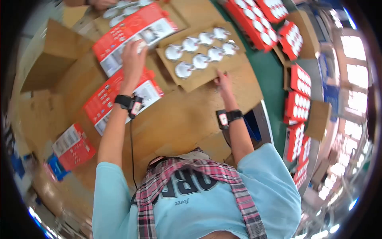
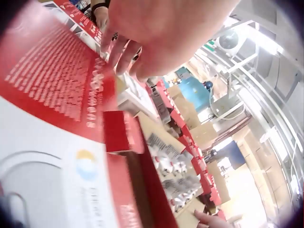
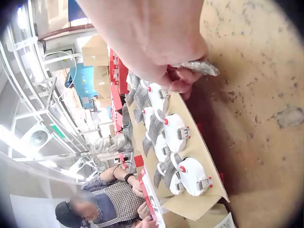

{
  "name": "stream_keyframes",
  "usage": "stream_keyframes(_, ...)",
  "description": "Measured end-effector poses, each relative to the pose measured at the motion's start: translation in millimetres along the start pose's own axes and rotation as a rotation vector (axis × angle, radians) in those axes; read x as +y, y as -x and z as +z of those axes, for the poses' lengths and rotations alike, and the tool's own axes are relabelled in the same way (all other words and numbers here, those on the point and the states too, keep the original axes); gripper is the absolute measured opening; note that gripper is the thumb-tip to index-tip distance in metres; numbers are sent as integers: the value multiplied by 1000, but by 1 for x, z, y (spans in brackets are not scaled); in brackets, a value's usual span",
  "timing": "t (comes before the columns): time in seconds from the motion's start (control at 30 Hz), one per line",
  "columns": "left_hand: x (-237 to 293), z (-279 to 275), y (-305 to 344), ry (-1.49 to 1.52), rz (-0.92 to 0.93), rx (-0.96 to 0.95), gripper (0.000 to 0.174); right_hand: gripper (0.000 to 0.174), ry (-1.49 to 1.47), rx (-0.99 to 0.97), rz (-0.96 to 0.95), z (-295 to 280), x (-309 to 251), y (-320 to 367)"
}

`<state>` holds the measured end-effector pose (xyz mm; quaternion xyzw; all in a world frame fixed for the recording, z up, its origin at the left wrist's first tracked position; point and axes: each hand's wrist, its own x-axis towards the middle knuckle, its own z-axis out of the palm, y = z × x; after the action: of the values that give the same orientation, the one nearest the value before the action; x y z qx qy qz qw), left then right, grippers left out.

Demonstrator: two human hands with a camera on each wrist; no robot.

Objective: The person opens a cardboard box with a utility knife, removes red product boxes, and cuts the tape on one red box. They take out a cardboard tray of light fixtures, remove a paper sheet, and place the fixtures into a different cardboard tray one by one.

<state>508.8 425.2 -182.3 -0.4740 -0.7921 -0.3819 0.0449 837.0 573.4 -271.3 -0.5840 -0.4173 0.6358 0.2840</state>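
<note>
My left hand [image 1: 133, 59] reaches over a red-and-white printed box [image 1: 131, 38], its fingers bent down and a whitish thing [image 1: 140, 45] at their tips. Whether it grips that thing I cannot tell. In the left wrist view the same hand [image 2: 161, 33] hangs above a box panel. My right hand [image 1: 224, 83] is at the near edge of a cardboard tray [image 1: 187, 84]. It pinches a small, shiny, crumpled piece of clear plastic [image 3: 203, 67]. On the tray stand two rows of round white light fittings [image 3: 176, 135] with red parts, spring clips and grey labelled strips.
A second printed box [image 1: 119, 97] lies nearer me, beside an open carton [image 1: 47, 59] on the left. Filled red boxes [image 1: 296, 105] line the green surface [image 1: 258, 75] at right. Across the table another person [image 3: 116, 194] works at a box.
</note>
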Motion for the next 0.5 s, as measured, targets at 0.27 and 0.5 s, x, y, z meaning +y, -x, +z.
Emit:
stream_keyframes(0.27, -55, -201, 107, -236, -282, 348, 33, 13, -51, -24, -176, -30, 22, 30)
stream_keyframes(0.5, -230, -361, 352, -766, -941, 560, 62, 27, 439, -518, -195, 90, -8, 217)
